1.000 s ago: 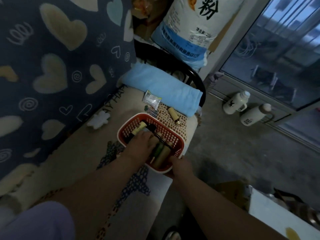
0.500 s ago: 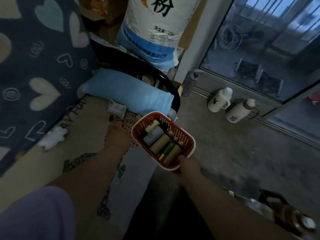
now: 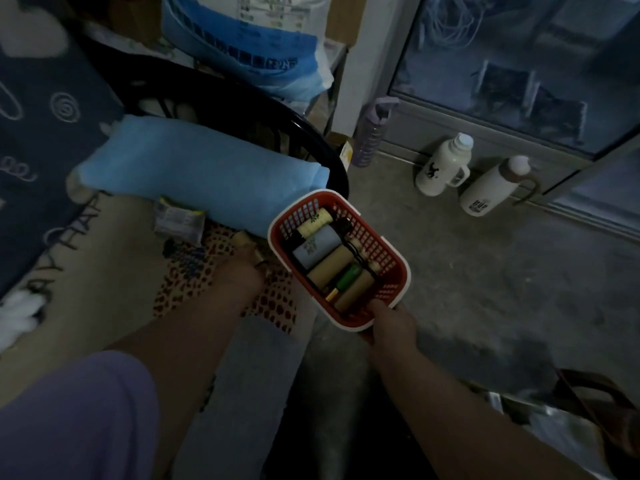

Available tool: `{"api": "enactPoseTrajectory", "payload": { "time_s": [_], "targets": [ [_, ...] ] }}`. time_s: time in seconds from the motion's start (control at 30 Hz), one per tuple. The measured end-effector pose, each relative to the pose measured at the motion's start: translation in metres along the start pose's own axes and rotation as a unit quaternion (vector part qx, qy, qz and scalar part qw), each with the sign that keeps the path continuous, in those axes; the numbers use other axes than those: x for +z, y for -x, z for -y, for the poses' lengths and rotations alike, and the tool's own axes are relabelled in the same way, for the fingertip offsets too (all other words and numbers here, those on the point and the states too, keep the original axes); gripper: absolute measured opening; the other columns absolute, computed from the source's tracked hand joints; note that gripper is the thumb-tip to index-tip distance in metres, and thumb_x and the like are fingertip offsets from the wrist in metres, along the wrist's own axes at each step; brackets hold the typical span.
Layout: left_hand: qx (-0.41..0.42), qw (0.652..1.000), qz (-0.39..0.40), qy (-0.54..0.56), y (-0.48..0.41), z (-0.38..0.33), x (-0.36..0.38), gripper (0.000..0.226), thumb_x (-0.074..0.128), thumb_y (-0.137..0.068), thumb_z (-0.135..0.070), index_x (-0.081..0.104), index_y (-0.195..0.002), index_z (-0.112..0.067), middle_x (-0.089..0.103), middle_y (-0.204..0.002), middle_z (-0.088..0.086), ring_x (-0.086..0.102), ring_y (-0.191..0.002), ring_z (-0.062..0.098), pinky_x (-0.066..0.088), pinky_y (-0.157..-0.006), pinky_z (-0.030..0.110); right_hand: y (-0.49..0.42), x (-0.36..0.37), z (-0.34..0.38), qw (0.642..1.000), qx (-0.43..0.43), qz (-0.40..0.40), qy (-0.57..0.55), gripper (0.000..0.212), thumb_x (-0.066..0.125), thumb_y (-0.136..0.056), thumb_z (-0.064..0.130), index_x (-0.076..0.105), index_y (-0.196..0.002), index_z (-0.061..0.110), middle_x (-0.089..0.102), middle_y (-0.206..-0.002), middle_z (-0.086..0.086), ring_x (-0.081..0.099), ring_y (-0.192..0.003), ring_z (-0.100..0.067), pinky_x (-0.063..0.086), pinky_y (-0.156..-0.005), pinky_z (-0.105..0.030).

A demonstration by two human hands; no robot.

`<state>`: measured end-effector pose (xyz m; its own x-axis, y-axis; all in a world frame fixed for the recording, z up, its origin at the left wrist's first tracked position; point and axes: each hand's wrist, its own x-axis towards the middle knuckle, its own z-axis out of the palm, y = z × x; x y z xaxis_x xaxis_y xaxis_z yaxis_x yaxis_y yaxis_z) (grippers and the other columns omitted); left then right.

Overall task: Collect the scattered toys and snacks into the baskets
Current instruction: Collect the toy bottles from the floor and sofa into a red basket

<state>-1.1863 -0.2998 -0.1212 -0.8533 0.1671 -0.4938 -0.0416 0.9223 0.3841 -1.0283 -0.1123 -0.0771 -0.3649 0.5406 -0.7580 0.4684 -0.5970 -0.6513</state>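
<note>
Under the left hand [image 3: 239, 277] lies a patterned blanket [image 3: 104, 271]; beyond the right hand [image 3: 391, 322] is grey floor [image 3: 485, 289]. The right hand grips the near rim of a red basket [image 3: 389, 271] of rolls, held past the blanket's edge. The left hand's fingers touch a tube [image 3: 244, 240], grip unclear. Beyond: a packet [image 3: 178, 220], a blue towel [image 3: 207, 174], white flasks [image 3: 440, 168].

- Sleeve [image 3: 72, 417]: lavender fabric, plain and uniform in colour, with a soft rounded edge. It fills the lower left corner of the head view. In the dim light the tone reads as muted purple.
- Left forearm [image 3: 180, 344]: bare from the sleeve edge to the wrist.
- Left hand [image 3: 239, 277]: bare. It is blurred, so finger detail cannot be made out.
- Right forearm [image 3: 460, 407]: bare along its whole visible length, up to the frame edge.
- Right hand [image 3: 393, 323]: bare.
</note>
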Motion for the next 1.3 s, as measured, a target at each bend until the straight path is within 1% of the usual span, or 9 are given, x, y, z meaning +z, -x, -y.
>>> {"api": "enactPoseTrajectory", "payload": {
  "time_s": [0.27,0.43,0.57,0.67,0.8,0.9,1.13,1.23,1.3],
  "targets": [
    [0.022,0.998,0.000,0.052,-0.035,0.006,0.019,0.049,0.053,-0.089,-0.042,0.050,-0.131,-0.017,0.052,-0.132,0.019,0.047,-0.120,0.036,0.038,-0.103,0.036,-0.020,0.000,0.002,1.000,-0.003,-0.011,0.000,0.028,0.056,-0.087,0.003,0.059,-0.113,0.013,0.066,-0.109,-0.013,0.063,-0.101,-0.032,0.055,-0.084,-0.048],
    [-0.080,0.980,-0.105,0.150,-0.017,-0.010,0.001,0.053,0.038,-0.099,-0.023,0.025,-0.146,-0.001,0.025,-0.149,0.028,0.030,-0.134,0.040,0.023,-0.114,0.038,-0.004,0.007,0.020,0.999,-0.008,-0.034,0.013,0.030,0.053,-0.088,0.001,0.058,-0.117,0.007,0.065,-0.109,-0.016,0.063,-0.100,-0.034,0.055,-0.076,-0.041],
    [0.029,0.963,-0.219,0.153,0.014,-0.027,-0.035,0.047,0.042,-0.092,-0.015,0.033,-0.137,-0.005,0.036,-0.133,0.030,0.042,-0.114,0.044,0.039,-0.097,0.044,0.020,0.016,0.036,0.998,-0.028,-0.036,0.042,0.022,0.053,-0.088,0.001,0.061,-0.104,0.012,0.066,-0.104,-0.015,0.064,-0.093,-0.031,0.056,-0.073,-0.041],
    [0.150,0.944,-0.258,0.137,0.036,-0.049,-0.066,0.053,0.028,-0.088,-0.029,0.031,-0.139,-0.013,0.040,-0.126,0.028,0.042,-0.106,0.037,0.034,-0.092,0.039,0.048,0.025,0.053,0.997,-0.043,-0.022,0.062,0.021,0.052,-0.090,0.003,0.061,-0.106,0.013,0.065,-0.099,-0.011,0.063,-0.088,-0.027,0.055,-0.077,-0.043],
    [0.304,0.927,-0.207,0.068,0.075,-0.078,-0.084,0.060,0.016,-0.097,-0.040,0.023,-0.147,-0.009,0.036,-0.143,0.027,0.028,-0.128,0.030,0.022,-0.112,0.040,0.084,0.047,0.074,0.992,-0.071,0.032,0.095,0.015,0.051,-0.091,0.004,0.058,-0.091,0.016,0.063,-0.091,-0.005,0.063,-0.086,-0.025,0.055,-0.073,-0.041],
    [0.348,0.916,-0.188,0.065,0.117,-0.089,-0.091,0.060,0.027,-0.091,-0.035,0.016,-0.147,-0.019,0.039,-0.141,0.020,0.037,-0.126,0.028,0.029,-0.111,0.040,0.114,0.065,0.083,0.983,-0.089,0.075,0.142,0.013,0.050,-0.093,0.010,0.056,-0.090,0.021,0.064,-0.094,-0.005,0.064,-0.090,-0.026,0.057,-0.080,-0.044],
    [0.246,0.964,-0.098,0.004,0.195,-0.046,-0.122,0.076,0.023,-0.082,-0.061,-0.011,-0.147,-0.041,0.022,-0.145,0.018,0.033,-0.128,0.035,0.033,-0.104,0.044,0.189,0.084,0.069,0.941,-0.156,0.173,0.244,0.018,0.052,-0.085,0.015,0.065,-0.097,0.019,0.070,-0.099,-0.011,0.066,-0.091,-0.029,0.056,-0.083,-0.050],
    [0.200,0.965,-0.143,-0.094,0.226,-0.018,-0.138,0.073,0.028,-0.088,-0.054,0.005,-0.152,-0.028,0.021,-0.150,0.019,0.028,-0.134,0.039,0.030,-0.108,0.047,0.221,0.093,0.051,0.939,-0.137,0.196,0.247,0.017,0.051,-0.088,0.006,0.062,-0.096,0.015,0.067,-0.098,-0.015,0.065,-0.090,-0.032,0.058,-0.074,-0.044],
    [0.210,0.936,-0.249,-0.132,0.253,0.020,-0.148,0.061,0.031,-0.090,-0.041,0.033,-0.146,-0.016,0.043,-0.141,0.019,0.041,-0.126,0.041,0.039,-0.103,0.051,0.249,0.104,0.028,0.933,-0.119,0.222,0.256,0.018,0.051,-0.088,0.002,0.062,-0.091,0.016,0.066,-0.094,-0.013,0.065,-0.088,-0.033,0.057,-0.071,-0.043]
  ]
}}
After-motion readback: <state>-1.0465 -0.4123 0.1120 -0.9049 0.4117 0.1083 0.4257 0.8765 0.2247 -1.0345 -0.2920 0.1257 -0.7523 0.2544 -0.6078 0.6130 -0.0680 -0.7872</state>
